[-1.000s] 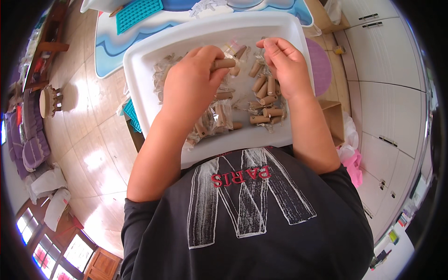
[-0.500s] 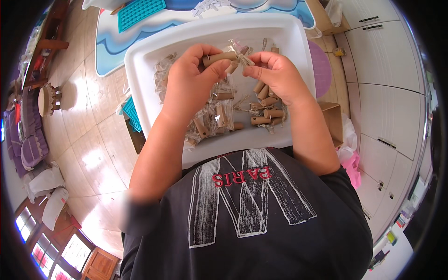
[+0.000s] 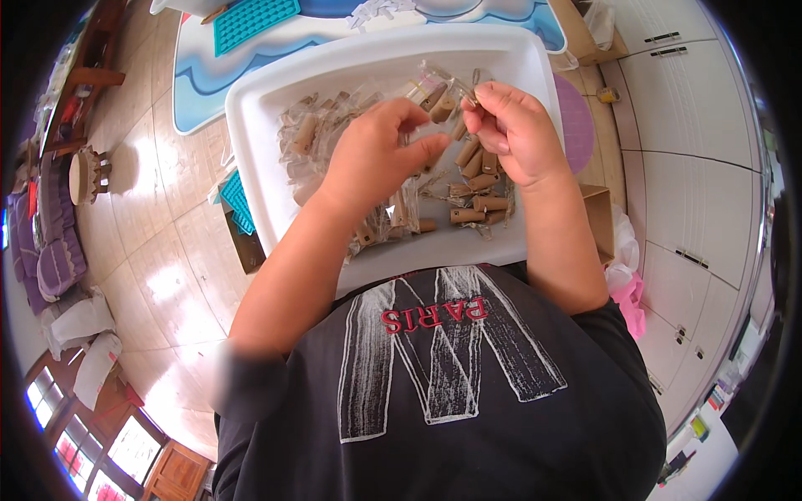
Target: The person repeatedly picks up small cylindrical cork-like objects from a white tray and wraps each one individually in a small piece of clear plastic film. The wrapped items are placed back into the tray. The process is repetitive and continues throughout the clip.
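A white plastic tub (image 3: 242, 159) in front of me holds many small brown cylinders (image 3: 478, 167) with thin pale cords, some in clear plastic wrapping (image 3: 399, 213). Over the tub's right side, my right hand (image 3: 516, 134) pinches the thin cord bundle of one brown cylinder (image 3: 444, 109), which is at its left. My left hand (image 3: 380, 154) hovers over the middle of the tub, thumb and fingers apart, with nothing seen between them. Its palm side is partly hidden. The wrapped cylinders (image 3: 305, 134) lie mostly on the left, bare ones on the right.
Behind the tub is a blue-and-white table (image 3: 196, 92) with a teal moulded tray (image 3: 255, 23) and white scraps (image 3: 376, 10). Cardboard boxes (image 3: 597, 213) flank the tub. White cabinets (image 3: 689, 108) line the right; a small stool (image 3: 86, 175) stands left.
My left hand has let go of the brown cylinder and moved right and down, its fingers spreading. My right hand has shifted slightly right, still pinching the cord.
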Demonstrator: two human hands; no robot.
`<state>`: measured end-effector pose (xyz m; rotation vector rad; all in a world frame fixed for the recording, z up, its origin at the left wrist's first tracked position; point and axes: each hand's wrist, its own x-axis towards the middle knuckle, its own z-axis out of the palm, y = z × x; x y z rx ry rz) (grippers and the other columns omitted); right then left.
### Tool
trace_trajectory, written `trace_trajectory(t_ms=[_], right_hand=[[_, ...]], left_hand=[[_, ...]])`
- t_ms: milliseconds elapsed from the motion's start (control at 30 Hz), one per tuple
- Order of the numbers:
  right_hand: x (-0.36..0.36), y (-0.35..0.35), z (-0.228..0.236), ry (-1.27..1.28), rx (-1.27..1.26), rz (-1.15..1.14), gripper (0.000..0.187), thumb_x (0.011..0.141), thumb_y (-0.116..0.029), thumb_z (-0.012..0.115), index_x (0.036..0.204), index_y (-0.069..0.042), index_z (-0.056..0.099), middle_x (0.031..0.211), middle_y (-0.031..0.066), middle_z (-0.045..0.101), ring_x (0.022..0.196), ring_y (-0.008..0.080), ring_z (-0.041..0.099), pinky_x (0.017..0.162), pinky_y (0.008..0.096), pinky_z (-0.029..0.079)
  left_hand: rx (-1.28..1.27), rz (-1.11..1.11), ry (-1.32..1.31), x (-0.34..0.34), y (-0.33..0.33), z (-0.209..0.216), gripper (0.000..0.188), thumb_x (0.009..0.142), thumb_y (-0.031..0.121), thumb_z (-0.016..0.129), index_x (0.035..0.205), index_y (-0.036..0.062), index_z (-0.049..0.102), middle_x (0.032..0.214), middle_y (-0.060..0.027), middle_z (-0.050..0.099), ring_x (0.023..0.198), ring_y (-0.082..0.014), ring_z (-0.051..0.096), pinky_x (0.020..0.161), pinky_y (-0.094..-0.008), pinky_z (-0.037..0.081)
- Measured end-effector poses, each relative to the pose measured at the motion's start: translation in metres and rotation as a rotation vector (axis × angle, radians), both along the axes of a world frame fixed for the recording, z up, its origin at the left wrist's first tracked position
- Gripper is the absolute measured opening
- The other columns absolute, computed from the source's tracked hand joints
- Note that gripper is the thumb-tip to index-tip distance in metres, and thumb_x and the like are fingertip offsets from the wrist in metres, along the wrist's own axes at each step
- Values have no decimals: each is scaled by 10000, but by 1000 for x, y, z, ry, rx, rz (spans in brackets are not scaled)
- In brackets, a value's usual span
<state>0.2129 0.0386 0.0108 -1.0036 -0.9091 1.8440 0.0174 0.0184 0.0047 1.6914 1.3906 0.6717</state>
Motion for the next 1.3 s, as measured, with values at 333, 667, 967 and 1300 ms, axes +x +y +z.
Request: trace_trajectory(t_ms=[333,667,967,1300], right_hand=[[-7,-4,4,-13,88,-139,133,846,-134,576,845,-6,611,735,83,626,492,21,398,433,152,284],[-8,-7,-9,-874,507,-103,107,816,-99,602,893,-30,628,728,3,614,640,61,518,583,225,420],[-14,-9,-7,-492,303,34,160,839,-78,602,982,-6,601,805,-6,580,724,62,519,656,202,432],[-12,-5,-1,-218,181,-203,206,831,-95,620,1015,-8,589,748,1,562,663,54,494,596,171,399]], left_hand=[[-393,-32,-426,5,9,-10,301,817,105,650,1080,4,546,939,-34,590,824,-101,563,750,-237,459],[-78,162,-413,-5,6,-9,249,862,96,584,1078,-13,525,914,-51,593,816,-85,560,685,-221,489],[-364,138,-604,2,5,1,228,898,161,546,1050,-8,528,835,-50,582,616,-73,536,529,-199,445],[203,284,127,-21,19,1,346,869,329,567,1011,14,565,850,-39,577,645,-122,547,570,-257,465]])
